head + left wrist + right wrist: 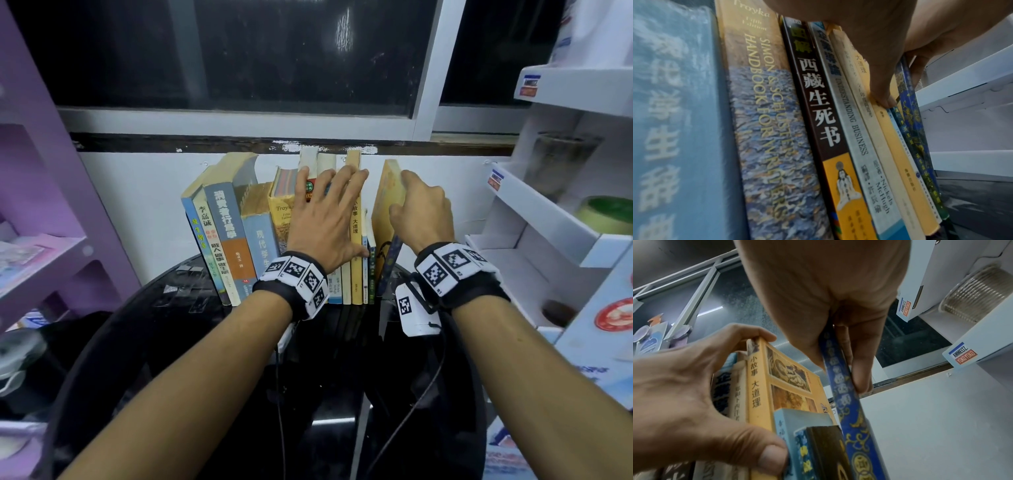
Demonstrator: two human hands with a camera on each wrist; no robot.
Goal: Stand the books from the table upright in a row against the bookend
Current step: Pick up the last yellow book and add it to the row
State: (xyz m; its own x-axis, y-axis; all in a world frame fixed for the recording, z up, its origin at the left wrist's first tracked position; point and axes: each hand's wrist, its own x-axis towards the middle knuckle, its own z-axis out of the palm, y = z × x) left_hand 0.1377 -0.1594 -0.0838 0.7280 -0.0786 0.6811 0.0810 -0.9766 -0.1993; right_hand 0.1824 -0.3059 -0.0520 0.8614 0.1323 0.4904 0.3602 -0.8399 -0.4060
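Note:
A row of books (239, 233) stands upright on the black round table (164, 329) against the white wall. My left hand (325, 219) lies spread on the middle spines, fingertips over the book tops and thumb low by the yellow book (356, 233) (756, 386). At the row's right end my right hand (421, 212) pinches a thin blue-spined book (385, 205) (851, 402), thumb on one cover and fingers on the other. That book leans slightly, its foot beside the last small books. Its blue spine (910, 113) also shows past my left hand (869, 40). No bookend is visible.
A purple shelf unit (51, 205) stands at the left. White display shelves (548, 222) with jars and labels stand close on the right. A dark window (239, 51) sits above the wall. Wrist cables hang over the table's near side.

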